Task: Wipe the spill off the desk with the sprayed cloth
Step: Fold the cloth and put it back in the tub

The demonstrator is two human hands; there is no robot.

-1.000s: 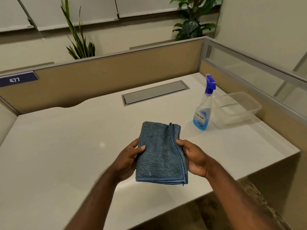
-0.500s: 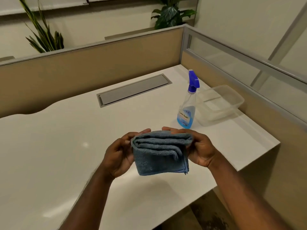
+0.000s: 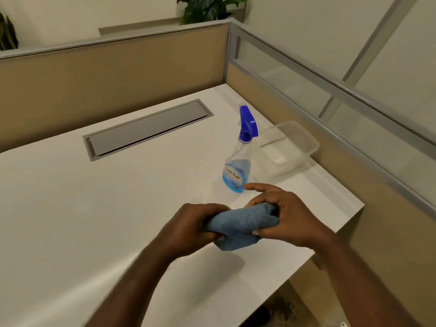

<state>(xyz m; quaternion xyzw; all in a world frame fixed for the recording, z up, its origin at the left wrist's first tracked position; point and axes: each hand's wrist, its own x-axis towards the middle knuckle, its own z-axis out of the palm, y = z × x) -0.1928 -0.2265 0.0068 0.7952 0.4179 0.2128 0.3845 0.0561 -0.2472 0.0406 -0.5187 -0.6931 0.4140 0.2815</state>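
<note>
Above the near right of the worktop [image 3: 94, 208], one folded cloth [image 3: 240, 225] sits bunched between left hand [image 3: 195, 227] and right hand [image 3: 290, 218], fingers pinching its ends, off the surface. No spill is discernible; wiping seems not yet begun. One spray bottle [image 3: 238, 161] and one tub [image 3: 287, 149] stand far right.

cloth [image 3: 243, 224]: soft, napped blue fabric, matt
desk [image 3: 94, 208]: smooth white laminate, faint sheen
spray bottle [image 3: 238, 161]: clear glossy plastic, beside the container
container [image 3: 306, 147]: translucent, frosted plastic
cable hatch [image 3: 148, 128]: grey matt metal
</note>
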